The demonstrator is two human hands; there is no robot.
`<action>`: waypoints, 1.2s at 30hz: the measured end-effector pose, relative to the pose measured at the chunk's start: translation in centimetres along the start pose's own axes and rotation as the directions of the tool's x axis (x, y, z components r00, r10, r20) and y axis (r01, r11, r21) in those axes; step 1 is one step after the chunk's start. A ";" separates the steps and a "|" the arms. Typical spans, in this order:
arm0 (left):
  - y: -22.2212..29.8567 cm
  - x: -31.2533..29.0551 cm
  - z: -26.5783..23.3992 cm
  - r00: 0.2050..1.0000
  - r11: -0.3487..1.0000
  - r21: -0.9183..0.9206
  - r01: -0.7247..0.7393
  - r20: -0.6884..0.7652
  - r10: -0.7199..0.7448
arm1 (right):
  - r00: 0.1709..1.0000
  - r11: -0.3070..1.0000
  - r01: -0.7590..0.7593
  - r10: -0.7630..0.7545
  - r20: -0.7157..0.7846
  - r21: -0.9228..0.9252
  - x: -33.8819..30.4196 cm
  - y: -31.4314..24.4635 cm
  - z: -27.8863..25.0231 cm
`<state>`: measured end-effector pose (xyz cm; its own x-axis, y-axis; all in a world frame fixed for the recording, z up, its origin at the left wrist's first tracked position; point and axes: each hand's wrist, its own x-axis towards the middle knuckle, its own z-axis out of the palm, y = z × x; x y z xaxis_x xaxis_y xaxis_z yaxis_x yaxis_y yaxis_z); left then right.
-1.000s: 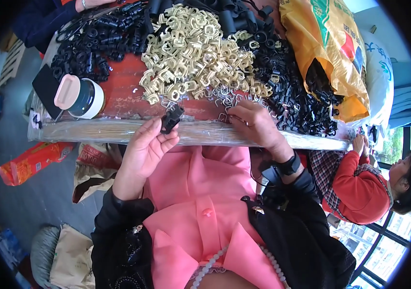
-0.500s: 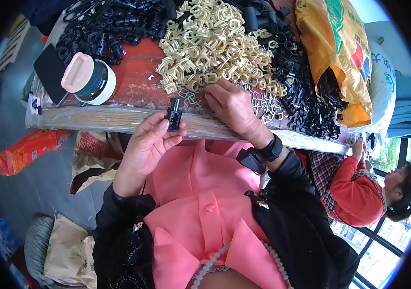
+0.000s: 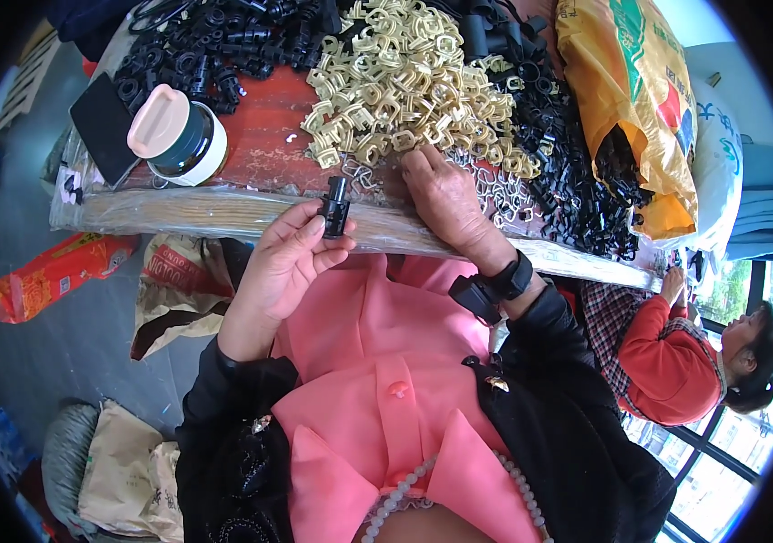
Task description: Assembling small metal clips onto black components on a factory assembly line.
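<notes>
Between the thumb and fingers of my left hand (image 3: 289, 258) stands a black plastic tube fitting (image 3: 336, 208), narrower at its upper end, held upright over the table's front edge. My right hand (image 3: 447, 201) is at the near edge of a heap of cream plastic clips (image 3: 396, 77). Its fingers are bent downward and drawn together; whatever the fingertips hold, if anything, is hidden. Bent metal wire clips (image 3: 504, 195) lie beside and under that hand. Small black plastic clips (image 3: 577, 181) are piled farther right.
Black fittings (image 3: 224, 45) are heaped at the back left. A lidded cup (image 3: 183, 140) stands beside a dark flat tablet-like thing (image 3: 101, 127). A yellow sack (image 3: 631, 81) spills black parts at the right. Plastic film covers the table edge (image 3: 187, 217). A person in red (image 3: 672, 366) sits at the right.
My right hand has shifted slightly right along the front of the cream heap, its fingers more drawn together. My left hand still holds the black fitting, now slightly higher and farther right.
</notes>
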<state>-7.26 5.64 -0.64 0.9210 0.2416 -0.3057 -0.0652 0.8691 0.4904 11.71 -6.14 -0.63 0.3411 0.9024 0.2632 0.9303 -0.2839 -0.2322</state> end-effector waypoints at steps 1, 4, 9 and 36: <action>0.0 0.0 0.0 1.000 1.000 0.009 -0.002 0.003 0.002 | 1.000 1.000 0.003 -0.003 0.009 0.005 -0.2 0.2 -0.1; -0.2 0.1 -0.1 1.000 1.000 0.015 -0.005 -0.004 0.005 | 0.997 0.981 -0.070 0.072 -0.006 0.183 -0.8 1.0 -0.2; -0.1 0.7 1.1 1.000 0.997 0.071 0.014 -0.008 -0.014 | 0.917 0.244 -0.382 0.217 0.334 0.891 -1.7 1.8 -1.6; -3.9 5.8 8.3 0.961 0.730 0.625 -0.277 0.197 0.196 | 0.937 -0.191 -0.298 0.130 0.325 0.935 -5.2 0.5 -4.4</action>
<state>1.47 0.12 2.46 0.9477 0.3171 -0.0364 -0.0628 0.2972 0.9527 10.97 -12.42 1.97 0.3968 0.9136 -0.0884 -0.4051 0.0879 -0.9100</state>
